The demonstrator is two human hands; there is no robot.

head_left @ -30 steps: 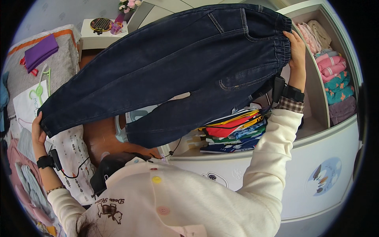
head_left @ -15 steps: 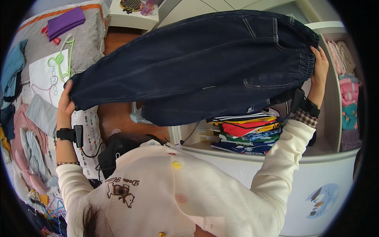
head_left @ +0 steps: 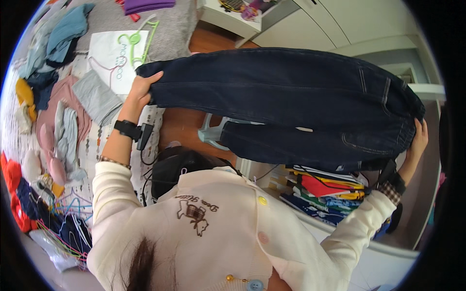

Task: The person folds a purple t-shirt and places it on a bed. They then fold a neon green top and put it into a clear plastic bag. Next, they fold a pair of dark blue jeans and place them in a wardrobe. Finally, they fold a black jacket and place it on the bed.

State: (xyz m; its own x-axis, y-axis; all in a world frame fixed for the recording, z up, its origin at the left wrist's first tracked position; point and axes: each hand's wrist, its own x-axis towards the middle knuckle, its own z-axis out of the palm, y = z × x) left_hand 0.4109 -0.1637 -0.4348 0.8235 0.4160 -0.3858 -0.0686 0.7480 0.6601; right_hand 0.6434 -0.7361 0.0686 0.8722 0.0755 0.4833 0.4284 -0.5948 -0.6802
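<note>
Dark blue jeans (head_left: 272, 82) with white stitching and an elastic waist stretch sideways between my two hands, held up in the air. My left hand (head_left: 142, 88) pinches the leg hem at the left end, thumb on top. At the other end, my right hand (head_left: 419, 137) grips the gathered waistband. The second leg hangs lower, with a narrow gap between the legs. Beneath the right part of the jeans, a stack of folded colourful clothes (head_left: 323, 194) lies in an open white drawer (head_left: 417, 213), partly hidden by the jeans.
On the bed at left lie a folded grey garment (head_left: 98, 97), a green hanger (head_left: 133, 41), a white bag (head_left: 104, 43), a purple folded cloth (head_left: 148, 5) and several loose clothes. Coloured hangers (head_left: 73, 206) lie lower left. A light blue stool (head_left: 209, 133) stands on the wooden floor.
My view has shifted left, showing more of the bed, and the jeans sit lower and further right in it. Both hands keep hold of the jeans.
</note>
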